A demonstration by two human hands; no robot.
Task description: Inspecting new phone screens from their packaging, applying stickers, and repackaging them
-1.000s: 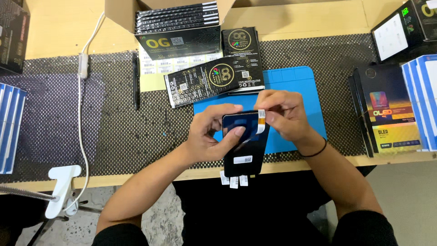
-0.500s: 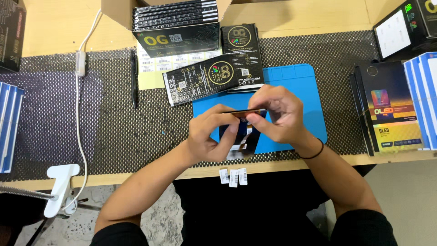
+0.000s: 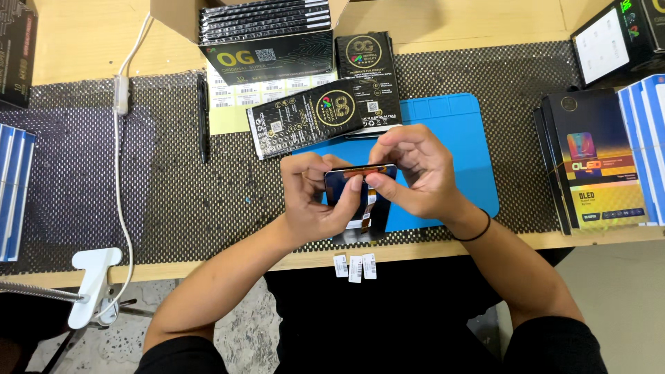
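I am watching the left hand [image 3: 312, 197] and right hand [image 3: 415, 176] both gripping 1 dark phone screen panel [image 3: 359, 201], held above the blue mat [image 3: 454, 149] (near its front edge). 3 small white labels [image 3: 355, 266] are sitting on the table edge below.

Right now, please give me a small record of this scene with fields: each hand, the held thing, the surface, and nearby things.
left hand: grips the phone screen part from its left side, thumb on its face
right hand: fingertips pinch its top edge
held thing: dark phone screen part, raised over the mat
surface: blue mat on black mesh liner
near edge: three small white labels
behind: black flat boxes, black pen
left: white cable
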